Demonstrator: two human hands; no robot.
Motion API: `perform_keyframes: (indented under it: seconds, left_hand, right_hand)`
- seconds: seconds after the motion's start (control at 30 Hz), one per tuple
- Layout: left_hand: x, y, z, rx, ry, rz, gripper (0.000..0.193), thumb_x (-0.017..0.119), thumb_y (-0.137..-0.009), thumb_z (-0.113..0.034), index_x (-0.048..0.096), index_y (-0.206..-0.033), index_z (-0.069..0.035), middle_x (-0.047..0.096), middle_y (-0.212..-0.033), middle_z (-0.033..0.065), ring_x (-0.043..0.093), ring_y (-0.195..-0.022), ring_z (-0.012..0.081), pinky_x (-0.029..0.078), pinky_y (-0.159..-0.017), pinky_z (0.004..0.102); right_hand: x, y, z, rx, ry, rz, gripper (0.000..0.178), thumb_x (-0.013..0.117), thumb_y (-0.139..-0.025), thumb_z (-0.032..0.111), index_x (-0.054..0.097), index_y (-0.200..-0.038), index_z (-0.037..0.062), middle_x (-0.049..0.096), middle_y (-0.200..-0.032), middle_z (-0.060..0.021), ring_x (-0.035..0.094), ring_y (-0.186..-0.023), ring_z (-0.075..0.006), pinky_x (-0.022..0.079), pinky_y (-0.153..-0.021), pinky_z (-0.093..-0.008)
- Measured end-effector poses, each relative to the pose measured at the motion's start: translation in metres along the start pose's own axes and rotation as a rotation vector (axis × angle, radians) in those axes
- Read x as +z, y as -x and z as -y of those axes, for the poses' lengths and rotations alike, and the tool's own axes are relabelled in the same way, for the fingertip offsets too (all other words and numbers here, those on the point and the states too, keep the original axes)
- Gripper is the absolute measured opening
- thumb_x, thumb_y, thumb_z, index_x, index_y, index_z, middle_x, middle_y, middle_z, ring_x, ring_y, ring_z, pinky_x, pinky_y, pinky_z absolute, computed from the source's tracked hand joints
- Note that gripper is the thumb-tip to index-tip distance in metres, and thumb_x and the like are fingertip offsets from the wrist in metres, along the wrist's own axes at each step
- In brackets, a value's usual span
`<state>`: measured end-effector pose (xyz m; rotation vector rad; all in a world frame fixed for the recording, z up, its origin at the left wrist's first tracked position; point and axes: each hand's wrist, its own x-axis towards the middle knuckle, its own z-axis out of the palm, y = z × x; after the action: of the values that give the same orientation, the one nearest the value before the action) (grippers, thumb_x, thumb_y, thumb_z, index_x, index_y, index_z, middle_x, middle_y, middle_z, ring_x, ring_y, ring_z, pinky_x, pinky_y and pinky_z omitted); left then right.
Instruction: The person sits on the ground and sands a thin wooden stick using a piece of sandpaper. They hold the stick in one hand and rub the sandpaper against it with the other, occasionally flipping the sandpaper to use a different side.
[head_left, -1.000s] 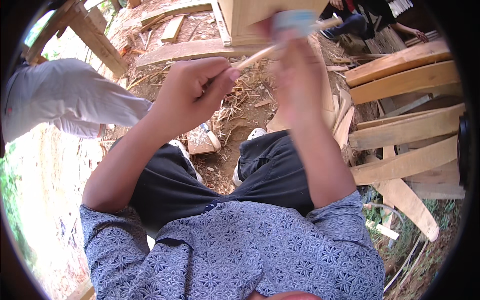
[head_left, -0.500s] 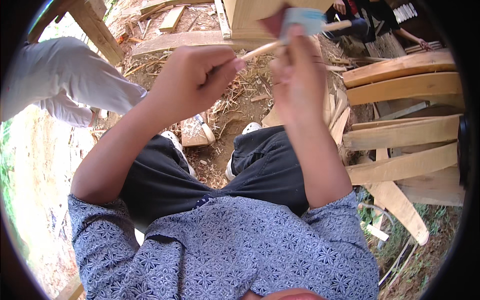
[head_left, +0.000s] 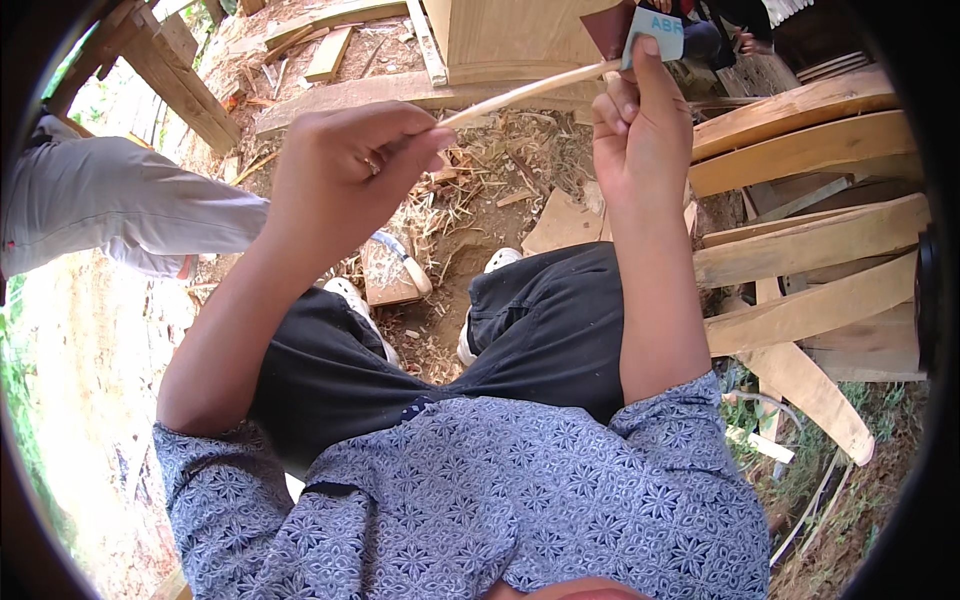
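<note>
A thin, pale wooden stick [head_left: 530,92] runs between my two hands above the ground. My left hand [head_left: 345,170] pinches its left end between thumb and fingers. A piece of sandpaper [head_left: 655,40], brown on one face and pale blue on its back, is folded over the stick's right end. My right hand [head_left: 645,125] grips that sandpaper, thumb pressed up against its blue side. The tip of the stick is hidden by the paper and fingers.
A wooden block [head_left: 390,280] and a curved tool with a pale handle [head_left: 415,272] lie near my feet among shavings. Curved planks [head_left: 810,250] are stacked at right. Another person's leg [head_left: 130,195] is at left; someone else's hand [head_left: 755,45] shows far right.
My right hand and the sandpaper have slid rightward along the stick to its right end, which stuck out past the paper before. My left hand has shifted slightly left and down.
</note>
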<state>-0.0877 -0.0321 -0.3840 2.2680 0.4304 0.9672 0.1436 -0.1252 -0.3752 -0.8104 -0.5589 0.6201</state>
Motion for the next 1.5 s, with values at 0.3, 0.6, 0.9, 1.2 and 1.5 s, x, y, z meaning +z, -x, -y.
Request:
perform_keyframes:
  seconds: [0.3, 0.6, 0.9, 1.2, 1.5]
  left_hand:
    - [-0.005, -0.002, -0.01, -0.022, -0.07, 0.027, 0.012, 0.068, -0.092, -0.01, 0.069, -0.084, 0.0, 0.068, -0.066, 0.0048, 0.064, -0.058, 0.0078, 0.047, -0.052, 0.0239]
    - [0.0, -0.003, -0.011, -0.037, 0.008, -0.018, 0.014, 0.072, -0.089, -0.011, 0.065, -0.08, -0.003, 0.065, -0.063, 0.0063, 0.067, -0.056, 0.0135, 0.049, -0.051, 0.0269]
    - [-0.001, -0.003, -0.006, 0.073, -0.111, -0.061, 0.014, 0.074, -0.086, -0.011, 0.065, -0.078, -0.005, 0.064, -0.063, 0.0064, 0.065, -0.054, 0.0162, 0.047, -0.05, 0.0282]
    - [-0.001, -0.006, -0.011, 0.029, -0.103, -0.011, 0.019, 0.073, -0.09, -0.018, 0.067, -0.081, -0.003, 0.067, -0.065, 0.0052, 0.065, -0.057, 0.0129, 0.049, -0.054, 0.0266]
    - [-0.002, 0.002, -0.004, -0.304, 0.44, 0.232, 0.027, 0.053, -0.104, -0.017, 0.068, -0.099, 0.004, 0.068, -0.076, 0.0064, 0.061, -0.068, 0.0081, 0.049, -0.064, 0.0222]
  right_hand:
    - [0.021, 0.014, 0.0, 0.093, -0.046, -0.115, 0.012, 0.071, -0.094, 0.021, 0.062, -0.088, 0.0144, 0.047, -0.061, 0.0087, 0.034, -0.047, 0.0, 0.026, -0.043, -0.0172]
    - [0.003, 0.005, 0.004, 0.024, 0.132, 0.071, 0.022, 0.074, -0.091, 0.025, 0.059, -0.08, 0.0148, 0.046, -0.058, 0.0088, 0.038, -0.048, -0.0013, 0.028, -0.045, -0.0188]
    - [0.004, 0.004, -0.011, 0.092, -0.007, -0.015, 0.019, 0.072, -0.093, 0.023, 0.061, -0.082, 0.0115, 0.049, -0.064, 0.0076, 0.04, -0.049, -0.0001, 0.029, -0.044, -0.0174]
    - [0.031, 0.046, -0.038, 0.126, 0.178, 0.121, 0.033, 0.077, -0.088, 0.033, 0.061, -0.071, 0.0092, 0.046, -0.053, 0.0081, 0.039, -0.047, -0.0003, 0.027, -0.044, -0.0213]
    - [0.036, 0.05, -0.034, 0.197, 0.225, 0.115, 0.026, 0.075, -0.091, 0.028, 0.06, -0.075, 0.0138, 0.044, -0.057, 0.0084, 0.037, -0.048, -0.0003, 0.027, -0.045, -0.0204]
